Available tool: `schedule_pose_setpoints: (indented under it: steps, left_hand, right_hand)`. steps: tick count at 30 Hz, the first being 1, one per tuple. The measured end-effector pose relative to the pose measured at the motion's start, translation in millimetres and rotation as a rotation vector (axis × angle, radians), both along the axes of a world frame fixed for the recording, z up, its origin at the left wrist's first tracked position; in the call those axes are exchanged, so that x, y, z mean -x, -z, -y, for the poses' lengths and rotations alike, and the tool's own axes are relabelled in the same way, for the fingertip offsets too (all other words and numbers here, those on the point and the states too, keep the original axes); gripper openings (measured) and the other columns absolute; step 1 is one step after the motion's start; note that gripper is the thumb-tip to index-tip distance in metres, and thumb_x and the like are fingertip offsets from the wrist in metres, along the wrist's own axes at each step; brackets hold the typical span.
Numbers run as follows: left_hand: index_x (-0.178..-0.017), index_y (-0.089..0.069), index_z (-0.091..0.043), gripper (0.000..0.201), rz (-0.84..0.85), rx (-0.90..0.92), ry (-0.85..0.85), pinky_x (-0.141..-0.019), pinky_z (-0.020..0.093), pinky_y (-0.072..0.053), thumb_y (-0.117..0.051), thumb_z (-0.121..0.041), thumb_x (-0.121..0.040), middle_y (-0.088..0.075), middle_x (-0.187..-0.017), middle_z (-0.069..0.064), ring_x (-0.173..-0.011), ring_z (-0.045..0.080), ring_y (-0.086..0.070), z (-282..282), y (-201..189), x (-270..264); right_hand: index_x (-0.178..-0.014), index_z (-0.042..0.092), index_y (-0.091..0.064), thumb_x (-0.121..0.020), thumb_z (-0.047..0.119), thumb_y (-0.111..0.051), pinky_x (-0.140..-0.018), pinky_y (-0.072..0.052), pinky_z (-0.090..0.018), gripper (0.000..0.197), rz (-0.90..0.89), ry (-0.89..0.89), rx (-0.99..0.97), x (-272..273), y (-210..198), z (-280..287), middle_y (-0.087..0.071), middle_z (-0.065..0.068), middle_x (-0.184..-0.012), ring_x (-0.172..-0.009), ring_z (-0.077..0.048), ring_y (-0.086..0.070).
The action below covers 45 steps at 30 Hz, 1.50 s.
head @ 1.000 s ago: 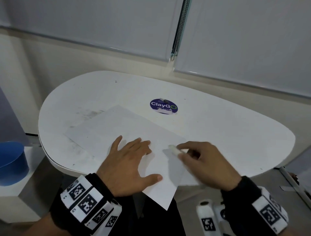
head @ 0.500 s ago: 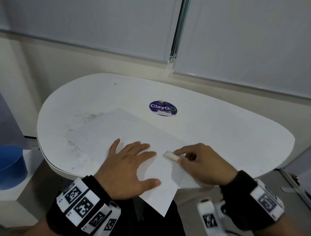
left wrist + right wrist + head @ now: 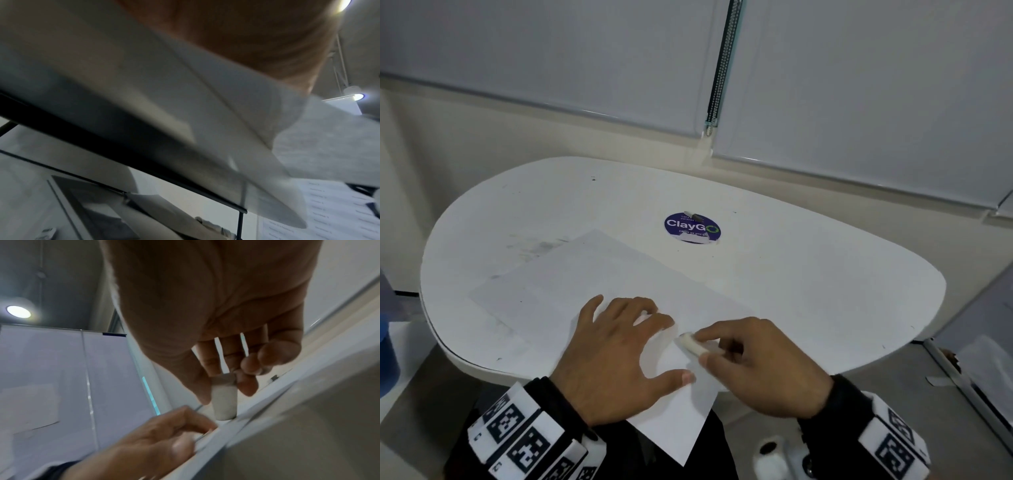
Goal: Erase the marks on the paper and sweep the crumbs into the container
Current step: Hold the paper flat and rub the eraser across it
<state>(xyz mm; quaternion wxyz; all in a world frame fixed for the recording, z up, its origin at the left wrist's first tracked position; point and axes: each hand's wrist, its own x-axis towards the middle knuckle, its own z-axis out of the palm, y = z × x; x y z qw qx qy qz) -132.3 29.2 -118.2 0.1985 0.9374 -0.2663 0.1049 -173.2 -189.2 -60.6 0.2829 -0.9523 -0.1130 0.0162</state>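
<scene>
Pinched between thumb and forefinger of my right hand (image 3: 760, 363), the white eraser (image 3: 690, 342) has its free end pressed on the paper (image 3: 585, 274), while my left hand (image 3: 616, 349) lies flat with fingers spread, pinning the sheet to the table (image 3: 808, 274). Since a second ago the eraser has slid left along the sheet and now sits just beside my left fingertips, so I judge the rubbing is still under way and no sweeping has begun. Its long axis runs from my pinch out toward my left and slightly away from me, tip tilted down onto the paper, whose near corner overhangs the table edge.
</scene>
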Motion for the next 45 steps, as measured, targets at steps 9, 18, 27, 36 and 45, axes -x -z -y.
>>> schedule_pose_setpoints:
  steps: [9, 18, 27, 36, 45]
  left_hand:
    - [-0.136, -0.054, -0.046, 0.082, -0.026, -0.059, 0.004, -0.115, 0.056, -0.020, -0.027, -0.095, -0.077, -0.048, -0.147, -0.014, -0.136, 0.016, -0.041, 0.4, 4.7, -0.8]
    - [-0.139, -0.052, -0.045, 0.090, -0.050, -0.096, -0.002, -0.116, 0.054, -0.012, -0.027, -0.099, -0.071, -0.044, -0.150, -0.014, -0.139, 0.017, -0.037, 0.0, 0.4, 0.8]
    - [-0.146, -0.039, -0.049, 0.095, -0.094, -0.150, -0.020, -0.120, 0.051, -0.002, -0.022, -0.100, -0.067, -0.030, -0.158, -0.018, -0.145, 0.011, -0.022, 0.7, -8.7, 2.4]
    - [-0.147, -0.033, -0.051, 0.097, -0.109, -0.195, -0.034, -0.120, 0.051, 0.003, -0.021, -0.100, -0.065, -0.022, -0.159, -0.021, -0.147, 0.009, -0.015, 0.6, -12.1, 3.7]
    - [-0.149, -0.026, -0.052, 0.107, -0.142, -0.214, -0.019, -0.120, 0.050, 0.008, -0.006, -0.103, -0.057, -0.015, -0.160, -0.023, -0.148, 0.007, -0.007, 0.3, -15.3, 4.0]
  right_hand:
    - [-0.117, 0.036, -0.067, -0.087, 0.037, -0.056, -0.070, -0.046, -0.016, 0.031, -0.002, -0.036, 0.047, -2.1, 0.6, 1.7, -0.071, 0.015, -0.088, -0.074, 0.001, -0.062]
    - [-0.108, 0.035, -0.070, -0.089, 0.043, -0.055, -0.062, -0.038, -0.016, 0.026, 0.036, 0.036, 0.051, -9.3, -2.8, 9.4, -0.060, 0.015, -0.065, -0.062, -0.001, -0.056]
    - [-0.099, 0.031, -0.074, -0.070, 0.071, -0.047, -0.063, -0.042, -0.018, 0.056, 0.046, 0.213, 0.010, -28.0, -3.9, 35.9, -0.066, 0.007, -0.071, -0.065, -0.004, -0.058]
    - [-0.101, 0.034, -0.071, -0.091, 0.040, -0.060, -0.058, -0.038, -0.017, 0.017, 0.106, 0.099, -0.081, -1.4, -1.3, 27.9, -0.057, 0.015, -0.060, -0.055, -0.002, -0.050]
    - [-0.110, 0.037, -0.071, -0.088, 0.047, -0.055, -0.063, -0.044, -0.017, 0.030, 0.069, 0.173, 0.038, -18.0, -0.9, 38.6, -0.065, 0.014, -0.072, -0.066, -0.001, -0.057]
